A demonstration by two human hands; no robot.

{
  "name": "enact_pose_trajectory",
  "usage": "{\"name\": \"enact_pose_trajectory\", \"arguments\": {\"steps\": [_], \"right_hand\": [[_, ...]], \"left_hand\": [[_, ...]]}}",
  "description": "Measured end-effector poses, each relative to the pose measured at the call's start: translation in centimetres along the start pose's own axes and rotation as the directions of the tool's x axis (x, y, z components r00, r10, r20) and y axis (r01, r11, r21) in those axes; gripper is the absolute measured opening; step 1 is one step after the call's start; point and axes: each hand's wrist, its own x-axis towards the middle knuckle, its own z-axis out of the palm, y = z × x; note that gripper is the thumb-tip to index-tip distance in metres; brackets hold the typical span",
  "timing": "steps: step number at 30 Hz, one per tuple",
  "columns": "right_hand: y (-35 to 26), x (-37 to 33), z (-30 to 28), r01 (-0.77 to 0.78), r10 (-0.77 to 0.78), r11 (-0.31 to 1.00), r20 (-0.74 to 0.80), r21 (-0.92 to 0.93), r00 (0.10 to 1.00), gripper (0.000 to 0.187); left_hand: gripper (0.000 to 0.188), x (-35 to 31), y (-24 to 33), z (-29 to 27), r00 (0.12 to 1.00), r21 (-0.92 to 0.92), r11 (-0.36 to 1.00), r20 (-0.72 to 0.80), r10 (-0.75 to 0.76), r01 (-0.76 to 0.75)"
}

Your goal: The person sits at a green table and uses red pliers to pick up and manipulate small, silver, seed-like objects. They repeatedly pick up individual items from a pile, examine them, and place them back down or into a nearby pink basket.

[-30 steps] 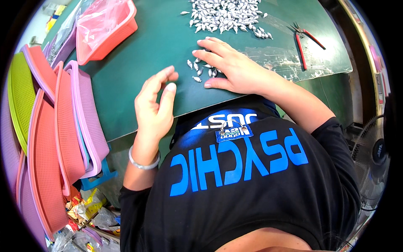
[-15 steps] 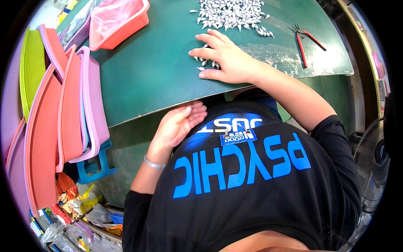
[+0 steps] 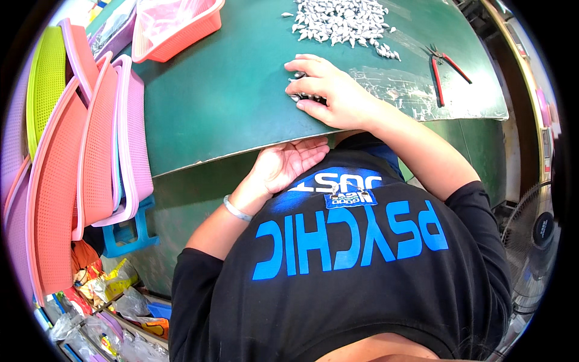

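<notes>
Silver teardrop pieces [image 3: 307, 96] lie under the right hand [image 3: 329, 90], its grip spread; the left hand [image 3: 288, 163], palm up, grip unclosed, has shifted along the desk [image 3: 211, 130] edge, nearer them.

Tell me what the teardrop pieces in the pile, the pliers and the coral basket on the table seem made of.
Teardrop pieces: probably metal, by their silvery-grey, soft sheen; which metal stays open.
Pliers: apparently metal, by the dark head, with smooth red handles, likely plastic-coated.
Coral basket: likely moulded plastic, slightly glossy, by its even colour and smooth rim.
</notes>
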Motion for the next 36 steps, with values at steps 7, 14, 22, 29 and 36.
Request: {"name": "enact_pose_trajectory", "arguments": {"steps": [7,14,22,29,36], "right_hand": [[-0.24,-0.07,0.22,-0.036,0.035,0.999,-0.050,-0.025,0.998,0.021],[-0.34,0.21,0.53,-0.019,0.017,0.998,-0.051,-0.052,0.999,0.014],[-0.54,0.41,0.38,-0.048,0.047,0.999,-0.046,-0.014,0.998,0.013],[-0.66,0.55,0.27,-0.075,0.075,0.997,-0.033,0.003,0.997,0.016],[-0.56,0.56,0.32,-0.065,0.066,0.998,-0.036,0.025,0.997,0.017]], "left_hand": [[0.060,-0.18,0.16,0.13,0.999,0.105,0.994,-0.031,0.028,-0.025],[0.057,0.05,0.33,0.03,1.000,0.102,0.994,-0.008,0.025,-0.024],[0.053,-0.01,0.30,0.38,0.999,0.081,0.996,0.015,0.046,-0.047],[0.051,0.01,0.36,0.38,0.999,0.076,0.996,-0.007,0.050,-0.049],[0.051,0.08,0.35,0.15,0.998,0.066,0.996,0.023,0.056,-0.058]]}}
